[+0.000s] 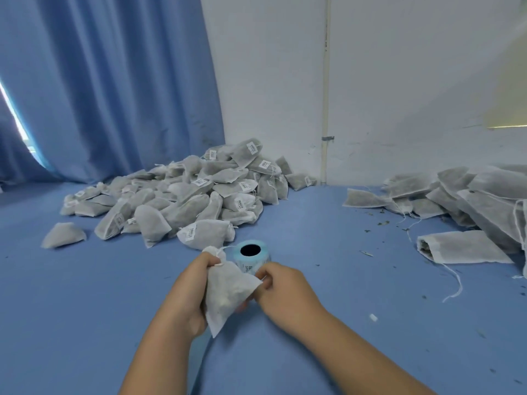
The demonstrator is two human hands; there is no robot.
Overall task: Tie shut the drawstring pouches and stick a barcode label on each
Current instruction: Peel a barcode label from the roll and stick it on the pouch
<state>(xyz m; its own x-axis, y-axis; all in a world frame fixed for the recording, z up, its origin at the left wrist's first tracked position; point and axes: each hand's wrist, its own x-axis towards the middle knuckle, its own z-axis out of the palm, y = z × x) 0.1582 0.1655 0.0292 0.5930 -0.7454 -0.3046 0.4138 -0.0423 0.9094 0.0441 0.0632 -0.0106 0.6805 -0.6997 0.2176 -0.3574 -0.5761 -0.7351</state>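
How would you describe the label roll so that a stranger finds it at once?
Start at the big pile of labelled pouches in front of the blue curtain. Come nearer, to the pouch that the left hand grips; the label roll stands just behind it. It is the only round thing there, pale blue with a dark hollow core.

Premises: a small hand-packing workroom, not a home or shop. A wide blue surface [85, 309] carries a large heap of labelled pouches [199, 195] on the left. A separate pile of untied pouches [470, 201] lies on the right, and a roll of barcode labels [252, 256] stands between them. Loose crumbs [382, 222] litter the surface. Behind are a scuffed white wall [399, 81], an exposed pipe [326, 95] and a blue curtain [114, 81].
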